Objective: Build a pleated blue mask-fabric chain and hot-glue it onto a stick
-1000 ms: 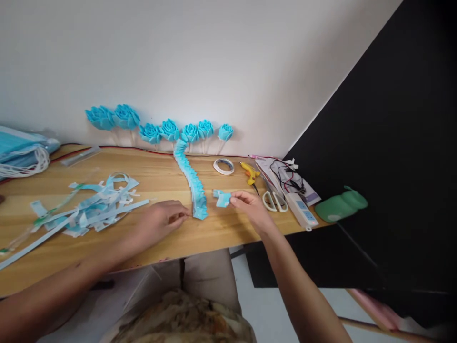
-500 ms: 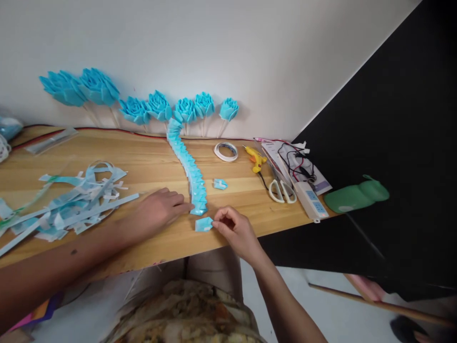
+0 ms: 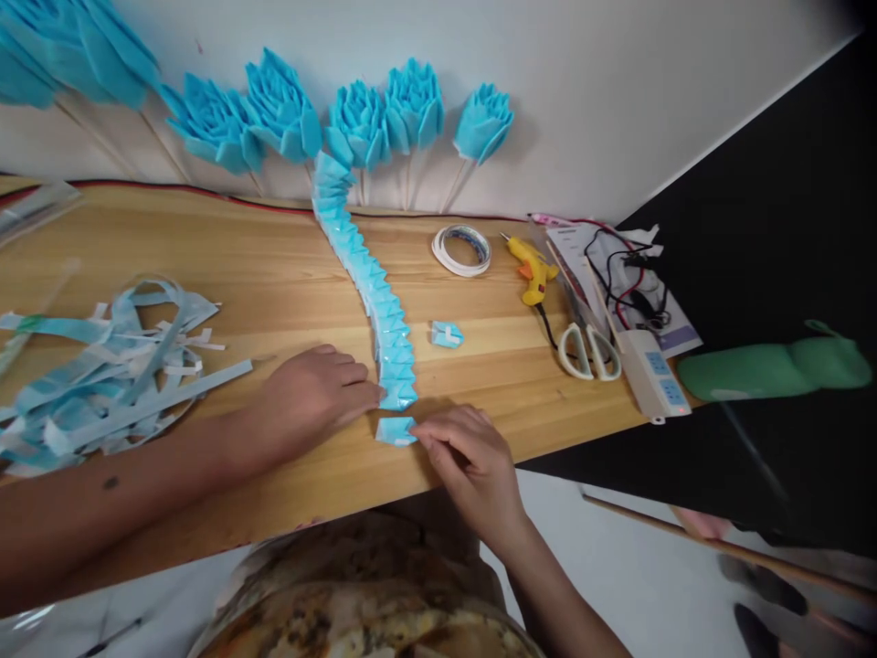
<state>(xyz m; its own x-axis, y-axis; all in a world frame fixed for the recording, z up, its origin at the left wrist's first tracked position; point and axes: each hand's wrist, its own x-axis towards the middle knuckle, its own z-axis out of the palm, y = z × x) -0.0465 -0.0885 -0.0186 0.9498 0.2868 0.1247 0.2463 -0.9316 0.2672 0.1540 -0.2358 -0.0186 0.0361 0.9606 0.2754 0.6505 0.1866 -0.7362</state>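
My right hand (image 3: 472, 461) pinches the right tip of a small light-blue folded piece with a white patch (image 3: 396, 430), near the table's front edge. Just beyond it ends a long curving row of overlapping light-blue folded pieces (image 3: 387, 320), which runs back to the wall. My left hand (image 3: 315, 393) lies on the wood with fingers loosely bent, holding nothing; a fingertip touches the row's near end. Another folded blue piece with white tape (image 3: 447, 334) lies separately to the right of the row.
Blue flowers on sticks (image 3: 356, 123) lean against the wall. Blue and white strip scraps (image 3: 130, 366) lie left. To the right are a tape roll (image 3: 442, 258), a yellow glue gun (image 3: 533, 272), scissors (image 3: 590, 352), a power strip (image 3: 654, 375) and a green bottle (image 3: 767, 370).
The view has come closer and tipped downward, so the flowers sit higher. My right fingers have closed more together at the folded piece's tip; my left hand stays by the row's end.
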